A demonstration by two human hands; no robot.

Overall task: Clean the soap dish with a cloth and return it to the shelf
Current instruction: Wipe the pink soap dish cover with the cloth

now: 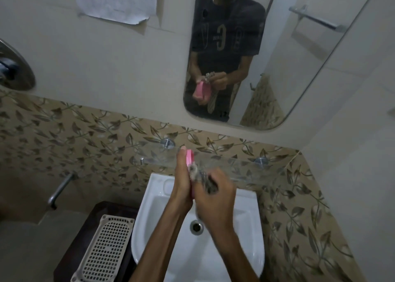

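Left hand [183, 176] grasps the pink soap dish [189, 156] on edge above the basin [245, 217], just below the glass shelf [235, 166], exposing its face; right hand [213, 192], blurred, clenches the cloth [199, 174] against it, evidently mid-wipe; return to shelf outstanding.

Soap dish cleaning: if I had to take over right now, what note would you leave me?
Left hand: grips the pink soap dish, held on edge above the white sink.
Right hand: grips the grey cloth, bunched against the dish; it is blurred, so probably mid-wipe.
Glass shelf: just behind the hands on the wall, nothing seen on it.
Done: dish is off the shelf and wiping is underway.
Left: finish wiping, then set the dish back on the shelf. How clean it is cannot be judged.
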